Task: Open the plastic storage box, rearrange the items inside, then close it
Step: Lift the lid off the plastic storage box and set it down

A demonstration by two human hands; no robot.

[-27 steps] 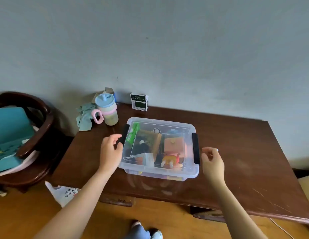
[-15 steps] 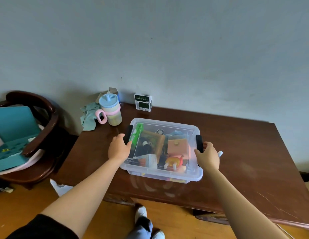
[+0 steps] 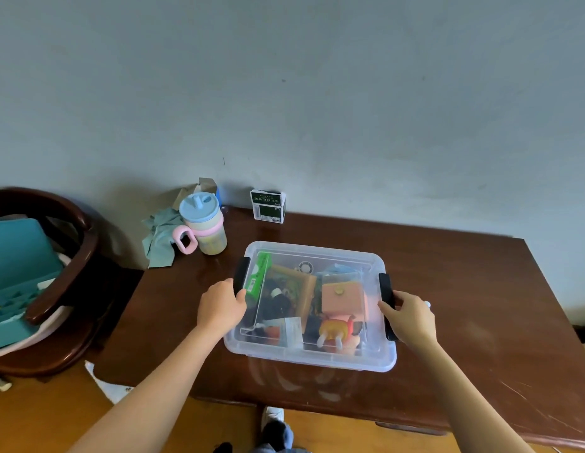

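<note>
A clear plastic storage box (image 3: 312, 353) sits with its lid on, in the middle of a dark wooden table (image 3: 474, 308). Black latches clip its left (image 3: 241, 273) and right (image 3: 385, 291) ends. Through the lid I see a green packet (image 3: 259, 275), a brown book (image 3: 292, 282), a pink block (image 3: 342, 300) and a yellow toy (image 3: 332, 331). My left hand (image 3: 219, 305) grips the left latch, with the thumb at its lower end. My right hand (image 3: 410, 317) holds the right latch, its fingers curled round the edge.
A toddler cup (image 3: 204, 225) with a blue lid and pink handle stands at the table's back left beside a teal cloth (image 3: 160, 237). A small green-and-white carton (image 3: 268, 206) is against the wall. A dark wooden chair (image 3: 55, 279) with a teal tray is on the left.
Both hands have moved inward from beside the box onto its black end latches and closed on them. The box has stayed where it was.
</note>
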